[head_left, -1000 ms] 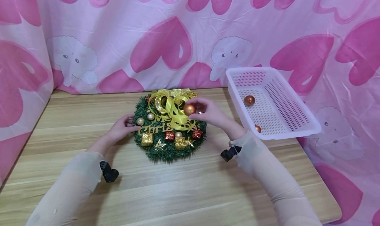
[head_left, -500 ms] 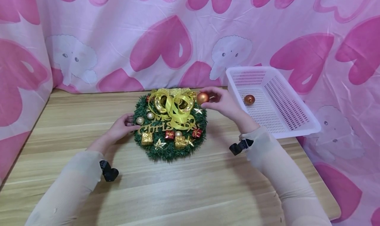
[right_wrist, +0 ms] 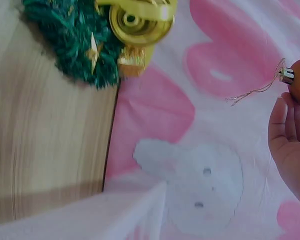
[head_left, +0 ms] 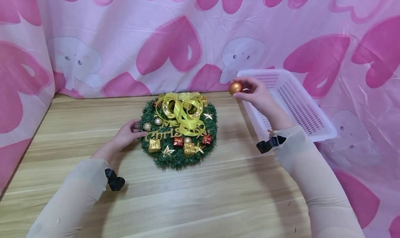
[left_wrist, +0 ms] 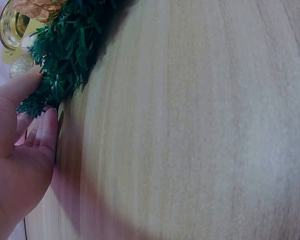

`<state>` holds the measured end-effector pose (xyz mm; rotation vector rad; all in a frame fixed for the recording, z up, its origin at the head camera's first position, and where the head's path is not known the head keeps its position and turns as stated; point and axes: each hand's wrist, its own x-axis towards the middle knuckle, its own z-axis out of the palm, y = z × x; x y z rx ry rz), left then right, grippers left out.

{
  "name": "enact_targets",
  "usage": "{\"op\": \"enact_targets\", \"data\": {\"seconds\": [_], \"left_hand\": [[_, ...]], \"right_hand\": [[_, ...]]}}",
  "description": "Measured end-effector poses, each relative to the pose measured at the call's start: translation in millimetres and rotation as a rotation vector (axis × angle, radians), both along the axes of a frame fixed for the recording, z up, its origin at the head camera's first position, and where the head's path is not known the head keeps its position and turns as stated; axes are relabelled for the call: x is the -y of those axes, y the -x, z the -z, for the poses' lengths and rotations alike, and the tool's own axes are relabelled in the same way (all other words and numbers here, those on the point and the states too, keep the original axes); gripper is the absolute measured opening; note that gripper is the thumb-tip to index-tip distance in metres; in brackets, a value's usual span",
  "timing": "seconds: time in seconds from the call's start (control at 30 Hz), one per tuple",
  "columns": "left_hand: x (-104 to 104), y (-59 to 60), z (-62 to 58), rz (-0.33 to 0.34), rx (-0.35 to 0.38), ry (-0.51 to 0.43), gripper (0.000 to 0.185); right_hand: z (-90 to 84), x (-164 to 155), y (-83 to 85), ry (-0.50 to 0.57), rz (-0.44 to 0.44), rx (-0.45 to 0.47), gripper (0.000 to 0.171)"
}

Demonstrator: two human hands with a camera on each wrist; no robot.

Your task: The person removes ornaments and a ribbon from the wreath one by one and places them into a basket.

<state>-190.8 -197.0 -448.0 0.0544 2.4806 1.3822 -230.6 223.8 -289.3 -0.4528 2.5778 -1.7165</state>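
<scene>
Table (head_left: pixel 187 203): wood-grained, running under the wreath (head_left: pixel 178 162).
Left hand (head_left: pixel 126 135): at the wreath's left edge, thumb on top and fingers beneath, pinching it.
Wreath: lies flat, dressed with red gift boxes (head_left: pixel 178 141), yellow ribbon (head_left: pixel 177 110) and gold bells (head_left: pixel 194 109).
Right hand (head_left: pixel 258 95): thumb and fingers pinch the orange ball (head_left: pixel 235 88).
Orange ball: raised, near the far left corner of the white basket (head_left: pixel 304 104) — a string (right_wrist: pixel 255 91) trails from its cap (right_wrist: pixel 286 75).
White basket: partly hidden behind the right hand.
Cloth (head_left: pixel 125 23): behind everything — pink hearts.

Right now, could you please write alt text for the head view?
A person's right hand holds a copper-coloured Christmas bauble near a white perforated basket, while the left hand holds the edge of a decorated Christmas wreath on a wooden table.
</scene>
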Motion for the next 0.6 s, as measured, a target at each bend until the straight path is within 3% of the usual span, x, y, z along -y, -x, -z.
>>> {"op": "enact_targets", "data": {"seconds": [0.4, 0.6], "left_hand": [[-1, -1.7, -0.9, 0.005, -0.021, 0.013, 0.076], [-1, -1.3, -0.6, 0.006, -0.024, 0.004, 0.076]], "right_hand": [[-6.3, -42, 5.7, -0.088, 0.155, -0.002, 0.042], [-3.2, -62, 9.8, -0.081, 0.202, -0.007, 0.042]]}}
